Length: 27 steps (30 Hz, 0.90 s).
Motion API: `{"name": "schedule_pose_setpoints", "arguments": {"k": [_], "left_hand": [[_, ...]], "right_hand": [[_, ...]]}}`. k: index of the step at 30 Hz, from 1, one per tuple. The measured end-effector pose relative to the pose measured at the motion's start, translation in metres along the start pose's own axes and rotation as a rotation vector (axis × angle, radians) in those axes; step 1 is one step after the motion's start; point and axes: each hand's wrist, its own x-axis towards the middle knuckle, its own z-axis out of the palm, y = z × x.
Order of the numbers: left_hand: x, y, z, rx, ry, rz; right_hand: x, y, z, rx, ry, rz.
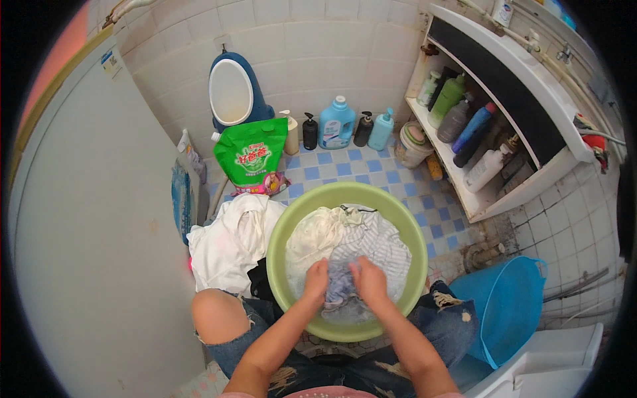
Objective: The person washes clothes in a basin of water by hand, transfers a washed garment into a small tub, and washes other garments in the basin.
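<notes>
A round green plastic basin (418, 219) stands on the floor between my knees, holding wet laundry in water. Over its middle, my left hand (317, 281) and my right hand (370, 281) grip a bluish-grey cloth (340, 281), one at each side, the cloth stretched between them and blurred. Behind the hands, a cream-coloured garment (316, 231) lies at the basin's left. A grey-and-white striped garment (378, 244) spreads over the right side, with a dark cord near its top. The lower end of the held cloth hangs to the water.
White clothes (234, 239) are heaped left of the basin, beside a green detergent pouch (254, 154). A blue detergent jug (337, 124) and several pump bottles line the tiled wall. At right are an open cabinet (468, 199) with bottles and a blue bucket (502, 308). A pale door (99, 224) is left.
</notes>
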Motion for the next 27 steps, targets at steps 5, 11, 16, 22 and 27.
{"name": "schedule_pose_setpoints", "arguments": {"k": [5,11,16,22,27], "left_hand": [[-0.005,-0.013,0.005,-0.172,-0.014,-0.074],[-0.004,0.006,-0.01,-0.325,-0.065,-0.207],[-0.016,0.002,0.008,-0.017,-0.09,-0.169],[-0.004,0.009,-0.009,-0.335,-0.029,-0.316],[-0.018,0.007,0.011,-0.056,-0.078,-0.156]], "right_hand": [[-0.015,-0.016,0.011,0.029,-0.099,-0.361],[-0.01,-0.02,0.006,-0.031,-0.111,-0.132],[-0.015,-0.002,0.01,-0.049,-0.051,-0.161],[-0.017,-0.027,0.003,-0.049,-0.101,-0.167],[-0.004,0.0,0.01,-0.18,-0.113,-0.028]]}}
